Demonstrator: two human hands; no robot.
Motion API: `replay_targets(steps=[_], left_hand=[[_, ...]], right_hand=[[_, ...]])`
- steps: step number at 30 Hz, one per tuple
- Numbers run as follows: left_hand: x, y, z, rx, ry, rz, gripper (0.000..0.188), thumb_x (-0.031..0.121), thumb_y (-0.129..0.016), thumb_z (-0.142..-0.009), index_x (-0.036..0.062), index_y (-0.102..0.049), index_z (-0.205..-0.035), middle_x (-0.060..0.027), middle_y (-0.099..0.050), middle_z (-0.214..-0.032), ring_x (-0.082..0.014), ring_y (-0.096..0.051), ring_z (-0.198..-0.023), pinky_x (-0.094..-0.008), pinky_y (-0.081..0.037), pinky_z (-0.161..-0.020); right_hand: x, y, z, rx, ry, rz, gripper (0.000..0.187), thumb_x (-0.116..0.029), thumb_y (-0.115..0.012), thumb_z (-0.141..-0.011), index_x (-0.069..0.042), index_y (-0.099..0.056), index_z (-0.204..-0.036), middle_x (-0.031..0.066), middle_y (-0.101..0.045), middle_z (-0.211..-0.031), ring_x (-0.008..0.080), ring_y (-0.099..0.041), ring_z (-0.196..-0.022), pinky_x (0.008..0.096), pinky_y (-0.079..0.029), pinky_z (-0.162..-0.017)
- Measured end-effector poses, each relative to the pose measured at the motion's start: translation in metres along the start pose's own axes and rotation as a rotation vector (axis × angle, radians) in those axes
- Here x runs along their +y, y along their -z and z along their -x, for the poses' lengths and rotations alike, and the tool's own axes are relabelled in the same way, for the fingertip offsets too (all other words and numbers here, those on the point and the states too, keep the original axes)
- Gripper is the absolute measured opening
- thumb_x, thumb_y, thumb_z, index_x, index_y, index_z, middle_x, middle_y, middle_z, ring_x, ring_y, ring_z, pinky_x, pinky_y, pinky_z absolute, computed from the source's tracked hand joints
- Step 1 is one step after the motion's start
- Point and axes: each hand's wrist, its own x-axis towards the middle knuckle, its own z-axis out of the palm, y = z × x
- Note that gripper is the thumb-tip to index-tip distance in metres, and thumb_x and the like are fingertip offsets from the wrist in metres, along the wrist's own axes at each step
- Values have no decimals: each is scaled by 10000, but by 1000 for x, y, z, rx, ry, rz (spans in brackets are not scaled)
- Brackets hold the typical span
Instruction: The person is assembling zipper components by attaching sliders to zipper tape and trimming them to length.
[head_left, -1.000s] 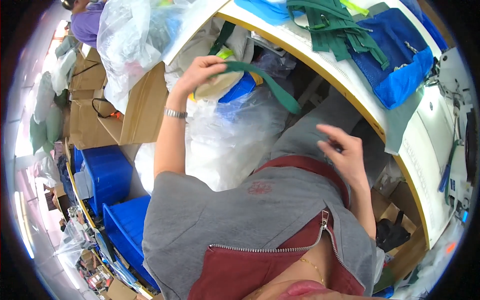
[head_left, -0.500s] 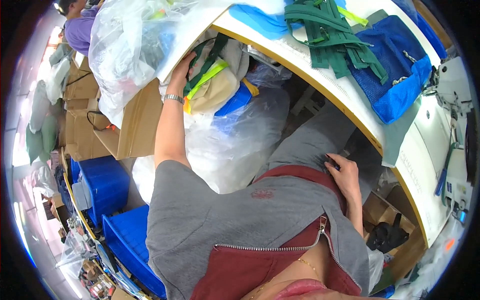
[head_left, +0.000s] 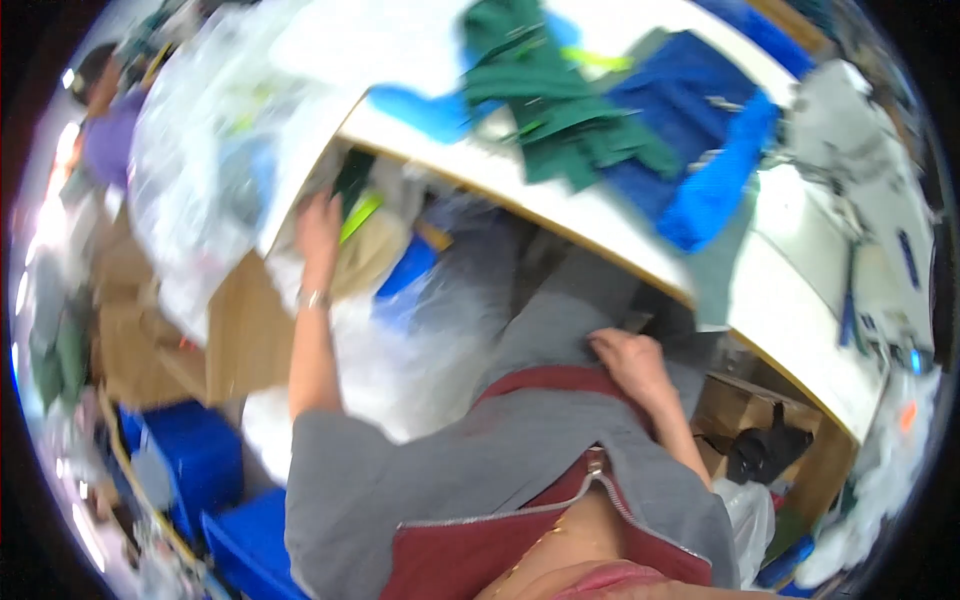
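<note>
My left hand (head_left: 319,238) reaches under the near left corner of the white table, at a pile of fabric pieces. Beside its fingers are a dark green strip (head_left: 352,182), a lime-yellow band (head_left: 361,217), a beige cloth piece (head_left: 372,262) and a blue piece (head_left: 408,268). Motion blur smears these fingers, so their grip is unclear. My right hand (head_left: 632,364) rests over my grey-clad thigh, just below the table edge. Its fingers are curled together, and whatever they may hold is hidden.
On the white table (head_left: 800,375) lie green straps (head_left: 560,110), a blue mesh piece (head_left: 715,190) and a sewing machine (head_left: 850,150). Clear plastic bags (head_left: 215,150), a cardboard box (head_left: 250,325) and blue bins (head_left: 195,455) crowd the left. Another person (head_left: 112,140) is at the far left.
The whole view has swung and blurred, putting the tabletop items further left. My left hand stays at the fabric pile. The fingers of my right hand look more curled over my thigh.
</note>
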Motion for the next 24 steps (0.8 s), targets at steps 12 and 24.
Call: replay_targets(steps=[12, 24], left_hand=[[247, 59, -83, 18, -639, 268, 266, 38, -637, -689, 33, -585, -949, -81, -567, -954, -271, -504, -922, -362, -421, -754], [279, 58, -211, -141, -81, 1992, 194, 171, -524, -871, 27, -539, -1000, -126, -627, -909, -204, -612, -786, -318, -482, -707]], right_hand=[[-1, 5, 4, -52, 108, 127, 212, -252, -542, -808, -100, -615, -937, 145, -622, -784, 330, -599, -759, 426, -472, -652], [20, 6, 24, 13, 0, 60, 225, -271, -532, -808, -129, -629, -954, 89, -633, -914, 295, -598, -831, 396, -483, -705]])
